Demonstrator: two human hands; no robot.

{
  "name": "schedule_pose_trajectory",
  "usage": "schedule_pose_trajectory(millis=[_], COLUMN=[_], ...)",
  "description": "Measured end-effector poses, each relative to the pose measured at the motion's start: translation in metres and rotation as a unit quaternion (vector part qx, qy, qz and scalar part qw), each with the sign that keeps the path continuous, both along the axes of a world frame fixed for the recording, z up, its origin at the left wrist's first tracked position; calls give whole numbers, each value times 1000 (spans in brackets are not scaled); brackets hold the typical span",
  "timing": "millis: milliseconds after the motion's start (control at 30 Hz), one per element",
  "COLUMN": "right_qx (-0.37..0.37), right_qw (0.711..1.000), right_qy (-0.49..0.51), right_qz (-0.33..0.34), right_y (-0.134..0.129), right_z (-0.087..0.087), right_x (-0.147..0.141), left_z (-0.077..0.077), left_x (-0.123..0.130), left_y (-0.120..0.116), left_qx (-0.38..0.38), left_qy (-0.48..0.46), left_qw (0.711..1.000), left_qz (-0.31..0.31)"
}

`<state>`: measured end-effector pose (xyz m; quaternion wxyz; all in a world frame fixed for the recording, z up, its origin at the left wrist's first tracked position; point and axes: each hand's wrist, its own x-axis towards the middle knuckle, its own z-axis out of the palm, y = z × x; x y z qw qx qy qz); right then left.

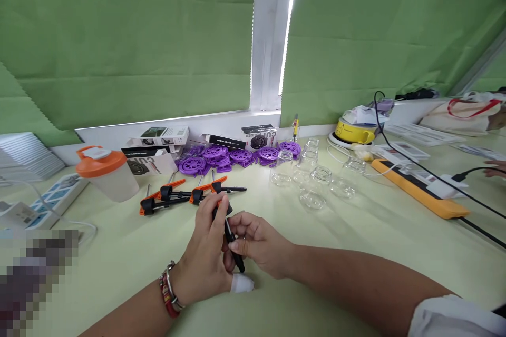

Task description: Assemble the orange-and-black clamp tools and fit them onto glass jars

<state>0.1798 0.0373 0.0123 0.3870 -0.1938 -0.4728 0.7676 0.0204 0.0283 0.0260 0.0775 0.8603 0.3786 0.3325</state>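
Observation:
My left hand (205,253) grips the upper end of a black clamp-like tool (234,246) with a thin metal rod. A white wrap (242,283) covers the tip of its thumb. My right hand (259,242) pinches the black lower shaft of the same tool between thumb and fingers. The tool tilts, its black end pointing down toward me; its top is partly hidden by my left fingers. Just beyond lie several similar orange-and-black clamp-like tools (169,197) with black handles and metal rods.
Purple plastic wheel-like parts (215,155) and cup holder boxes (152,160) line the back. Several clear glass vessels (312,171) stand right of centre. A shaker bottle (114,176), power strips (419,189) and a yellow pot (353,131) flank them. Another person's hand (496,168) shows far right.

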Motion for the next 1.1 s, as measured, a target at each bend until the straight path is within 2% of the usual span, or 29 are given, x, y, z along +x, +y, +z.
schedule_pose_trajectory(millis=[200,667,1100], right_qx=[-4,-18,-20], right_qw=[1000,1000,999], right_qy=[-3,-12,-25], right_qz=[-5,11,34], right_y=[1,3,5], right_z=[2,-2,-5], right_x=[0,1,4], left_z=[-3,-1,-8], left_x=[2,2,-2], left_y=[0,-3,-1], left_qx=[55,-22,7], left_qy=[12,19,-22], left_qw=[998,999,999], left_qz=[18,40,46])
